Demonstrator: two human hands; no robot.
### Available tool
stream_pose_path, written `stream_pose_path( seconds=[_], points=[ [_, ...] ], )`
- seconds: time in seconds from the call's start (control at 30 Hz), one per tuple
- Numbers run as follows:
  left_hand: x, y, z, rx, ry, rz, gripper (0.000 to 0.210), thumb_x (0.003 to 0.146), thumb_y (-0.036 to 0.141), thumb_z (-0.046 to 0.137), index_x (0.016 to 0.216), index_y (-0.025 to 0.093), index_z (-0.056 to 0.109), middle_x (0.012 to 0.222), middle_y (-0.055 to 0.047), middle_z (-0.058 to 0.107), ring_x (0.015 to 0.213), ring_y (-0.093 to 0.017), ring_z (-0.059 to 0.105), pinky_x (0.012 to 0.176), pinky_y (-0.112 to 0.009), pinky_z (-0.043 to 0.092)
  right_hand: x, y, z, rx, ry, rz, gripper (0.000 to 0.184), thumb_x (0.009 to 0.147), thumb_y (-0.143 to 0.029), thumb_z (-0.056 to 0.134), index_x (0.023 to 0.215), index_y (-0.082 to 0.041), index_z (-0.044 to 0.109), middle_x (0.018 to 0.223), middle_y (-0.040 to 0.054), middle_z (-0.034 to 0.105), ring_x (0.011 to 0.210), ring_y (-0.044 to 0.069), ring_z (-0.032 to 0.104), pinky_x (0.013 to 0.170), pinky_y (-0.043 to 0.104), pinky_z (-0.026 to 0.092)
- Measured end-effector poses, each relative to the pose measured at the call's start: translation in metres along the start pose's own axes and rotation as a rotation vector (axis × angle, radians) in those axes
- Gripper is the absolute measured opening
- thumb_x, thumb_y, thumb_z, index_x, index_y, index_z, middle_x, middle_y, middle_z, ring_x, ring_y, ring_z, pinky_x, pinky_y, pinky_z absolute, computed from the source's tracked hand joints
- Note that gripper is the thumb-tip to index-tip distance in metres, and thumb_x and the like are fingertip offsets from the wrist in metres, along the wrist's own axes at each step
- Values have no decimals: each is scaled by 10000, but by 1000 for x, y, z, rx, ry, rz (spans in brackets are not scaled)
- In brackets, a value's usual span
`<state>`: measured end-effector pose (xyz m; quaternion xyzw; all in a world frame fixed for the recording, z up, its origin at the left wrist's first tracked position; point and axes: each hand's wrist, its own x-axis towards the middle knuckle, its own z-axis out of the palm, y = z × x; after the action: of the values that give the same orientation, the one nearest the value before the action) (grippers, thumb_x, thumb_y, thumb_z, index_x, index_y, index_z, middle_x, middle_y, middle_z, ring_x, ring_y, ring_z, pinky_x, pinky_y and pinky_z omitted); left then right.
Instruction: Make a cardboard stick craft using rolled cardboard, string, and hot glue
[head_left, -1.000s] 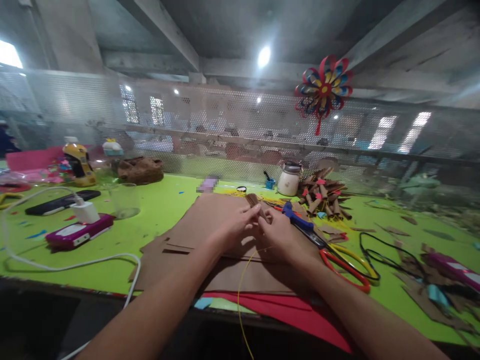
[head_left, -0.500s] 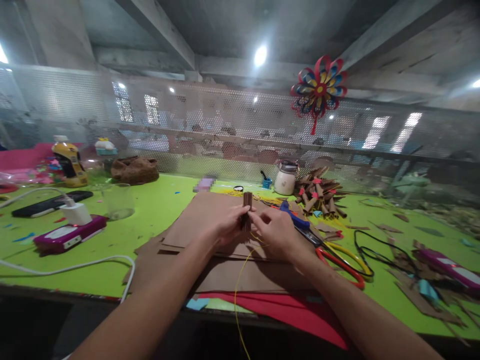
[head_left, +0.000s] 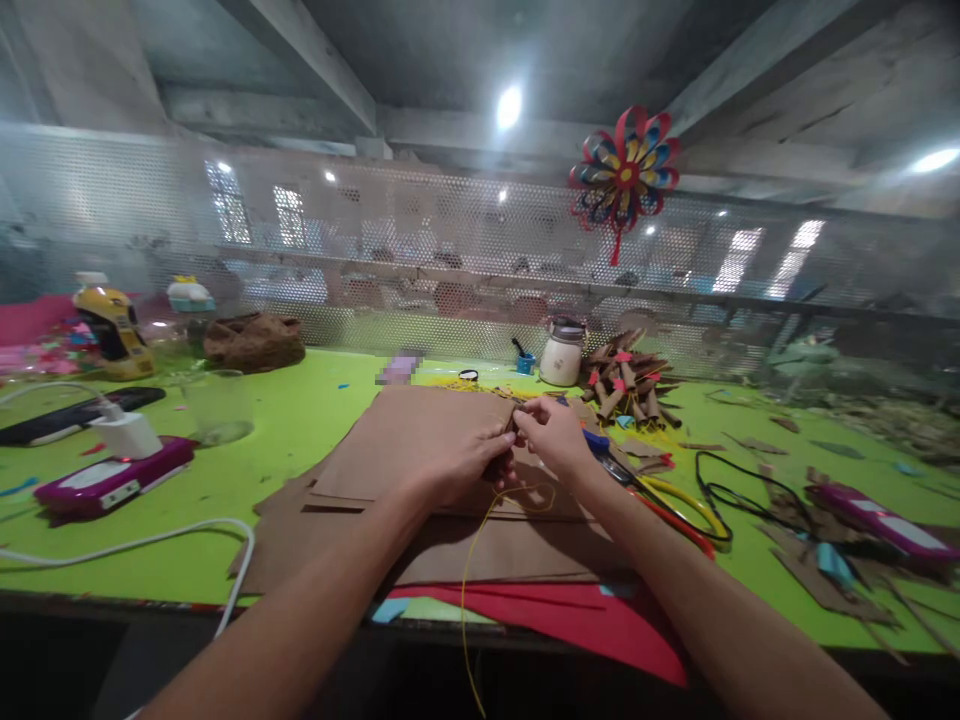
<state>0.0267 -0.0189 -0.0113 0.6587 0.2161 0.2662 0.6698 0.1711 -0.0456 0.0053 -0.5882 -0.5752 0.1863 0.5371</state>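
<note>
My left hand [head_left: 466, 465] is closed around a small brown paper roll [head_left: 513, 424], most of which its fingers hide. At the roll's upper end, the fingertips of my right hand [head_left: 556, 435] are pinched together against it. Whether they also grip a thread cannot be made out. A yellow thread [head_left: 464, 590] loops below both hands and hangs past the table's front edge. Under my hands lies a stack of brown paper sheets [head_left: 420, 425], with red paper [head_left: 585, 625] beneath its front. Beside my right forearm are blue-handled scissors [head_left: 598, 441] and a tool with orange and yellow handles [head_left: 686, 528].
A pile of tied brown rolls [head_left: 626, 385] sits behind on the right, next to a white jar [head_left: 562, 355]. To the left are a clear cup [head_left: 217, 408] and a purple power strip [head_left: 112, 480] with a white cable. Paper scraps [head_left: 814, 575] and a black cord [head_left: 712, 490] lie right.
The roll stood upright between my hands before; now it is tilted and mostly covered by my left fingers. My right hand has shifted up to its end. The view has turned slightly right.
</note>
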Motion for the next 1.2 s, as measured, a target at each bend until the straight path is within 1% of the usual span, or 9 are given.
stream_pose_path(
  seconds=[0.1,0.23,0.33,0.5,0.67,0.8,0.93,1.07,1.2],
  points=[
    [-1,2,2,39,1,-5,277,811,435,517,857,162,529,646,11,545,547,-91,504,548,-218,381,2,2,1,28,-1,15,126,647,-263,517,717,-165,550,477,-35,543,415,112,490,450,234,389],
    [-3,6,6,68,41,22,294,823,445,492,784,156,531,614,3,541,527,-93,497,532,-216,373,1,1,0,144,-27,24,142,627,-247,503,727,-157,547,458,-47,522,385,103,463,403,222,360],
    [-3,8,7,34,63,60,299,824,444,492,800,150,544,620,-10,555,531,-100,510,540,-221,390,0,-4,-3,204,-24,-4,139,624,-240,507,714,-148,558,465,-40,529,403,98,465,390,212,348],
    [-2,7,3,-53,16,32,318,841,407,476,966,135,585,675,-49,604,558,-121,554,584,-249,435,2,-8,-10,309,-72,-15,159,627,-248,551,724,-126,582,465,-40,533,388,76,440,390,206,337],
    [-3,10,-2,-114,-19,0,296,846,349,476,974,104,583,721,-92,626,604,-148,592,610,-277,466,6,-2,-14,464,-144,52,245,611,-305,645,762,-117,597,484,-23,563,416,88,481,405,209,344],
    [-4,13,-2,-158,-58,-34,276,836,288,502,1038,105,550,724,-94,622,631,-165,611,621,-295,477,9,4,-16,537,-172,120,281,582,-319,695,758,-117,611,498,-15,578,432,92,512,421,207,346],
    [-3,10,-1,-183,-101,-48,250,834,242,506,1047,116,540,720,-84,612,627,-162,606,620,-301,481,10,8,-15,577,-216,171,318,564,-321,734,779,-110,630,545,-7,601,448,81,523,444,203,362],
    [0,4,-3,-227,-38,-35,198,842,198,495,1020,128,547,689,-50,583,568,-114,564,577,-250,461,14,14,-18,603,-257,195,361,569,-347,758,823,-119,639,592,1,616,482,78,534,482,212,395],
    [1,8,-8,-323,126,6,161,848,148,460,992,129,529,655,-33,559,549,-109,554,526,-223,437,22,20,-29,575,-158,177,351,587,-382,753,798,-128,636,597,4,609,481,76,526,482,217,404]
  ],
)
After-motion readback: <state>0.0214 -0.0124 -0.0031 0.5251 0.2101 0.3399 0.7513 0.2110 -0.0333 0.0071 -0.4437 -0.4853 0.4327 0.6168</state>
